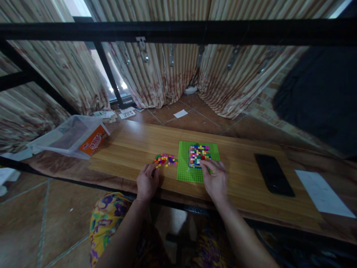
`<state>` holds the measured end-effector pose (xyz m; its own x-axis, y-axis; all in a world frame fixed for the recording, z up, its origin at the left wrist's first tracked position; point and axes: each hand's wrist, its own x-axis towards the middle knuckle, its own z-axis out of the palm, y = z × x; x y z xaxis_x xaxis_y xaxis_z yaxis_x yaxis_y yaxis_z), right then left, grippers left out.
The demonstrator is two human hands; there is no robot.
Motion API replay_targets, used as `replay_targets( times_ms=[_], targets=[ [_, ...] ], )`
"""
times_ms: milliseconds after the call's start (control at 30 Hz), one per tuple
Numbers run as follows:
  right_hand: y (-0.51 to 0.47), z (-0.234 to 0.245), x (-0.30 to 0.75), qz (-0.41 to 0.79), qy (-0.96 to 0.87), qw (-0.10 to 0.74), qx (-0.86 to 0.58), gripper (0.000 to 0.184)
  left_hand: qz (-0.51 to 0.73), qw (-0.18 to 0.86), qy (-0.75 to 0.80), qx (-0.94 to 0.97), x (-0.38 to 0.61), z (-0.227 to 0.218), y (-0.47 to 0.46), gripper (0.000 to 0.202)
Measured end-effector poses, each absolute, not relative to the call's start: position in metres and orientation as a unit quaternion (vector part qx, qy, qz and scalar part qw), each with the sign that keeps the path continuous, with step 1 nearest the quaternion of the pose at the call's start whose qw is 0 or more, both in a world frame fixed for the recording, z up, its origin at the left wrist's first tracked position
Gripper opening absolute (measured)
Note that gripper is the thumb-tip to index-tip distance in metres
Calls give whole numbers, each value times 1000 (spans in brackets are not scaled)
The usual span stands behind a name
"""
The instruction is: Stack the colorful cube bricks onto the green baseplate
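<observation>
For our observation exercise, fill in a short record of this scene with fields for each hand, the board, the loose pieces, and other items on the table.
left hand: resting on the wooden table, fingertips at the pile of loose coloured bricks
right hand: fingertips on the near edge of the multicoloured brick block
base: green baseplate under the block
other items: black phone, white paper, clear plastic box

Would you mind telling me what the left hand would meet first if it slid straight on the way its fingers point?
Most likely the small pile of coloured bricks: the left hand rests on the wooden table with its fingertips pointing up and slightly right, already at the pile's near edge. Contact itself is hard to judge.
</observation>
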<state>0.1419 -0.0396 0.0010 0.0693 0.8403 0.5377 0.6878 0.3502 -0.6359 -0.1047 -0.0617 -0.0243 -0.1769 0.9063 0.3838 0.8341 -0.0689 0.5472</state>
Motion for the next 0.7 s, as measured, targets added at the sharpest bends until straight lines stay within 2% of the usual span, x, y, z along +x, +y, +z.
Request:
replay_targets(
  times_ms=[167,467,700],
  targets=[
    [-41,3,141,59,-695,439,-566,25,354,43,680,641,-105,-26,-62,22],
    [-48,3,148,34,-683,469,-560,23,351,42,680,642,-106,-29,-62,22],
    [-51,-2,146,11,-728,422,-541,31,353,32,677,645,-106,-29,-61,22]
  ],
)
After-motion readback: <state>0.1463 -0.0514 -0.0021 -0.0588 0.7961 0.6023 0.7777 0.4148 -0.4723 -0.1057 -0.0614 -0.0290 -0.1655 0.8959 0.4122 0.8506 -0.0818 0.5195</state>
